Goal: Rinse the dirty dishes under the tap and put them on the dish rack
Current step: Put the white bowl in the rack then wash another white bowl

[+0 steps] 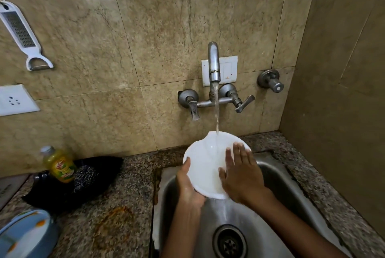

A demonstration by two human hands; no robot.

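A white plate (205, 160) is tilted over the steel sink (275, 176), under the stream of water from the wall tap (214, 63). My left hand (188, 188) grips the plate's lower left rim from beneath. Flat on the plate's face lies my right hand (239, 174), fingers spread. Water runs off the plate's lower edge toward the drain (229, 242). No dish rack is in view.
A dish-soap bottle (59, 166) and a dark scrubber on a black cloth (87, 178) sit on the granite counter at the left. A blue-rimmed plate (25, 234) lies at the bottom left. A grater-peeler (23, 34) hangs on the wall. A tiled side wall bounds the sink on the right.
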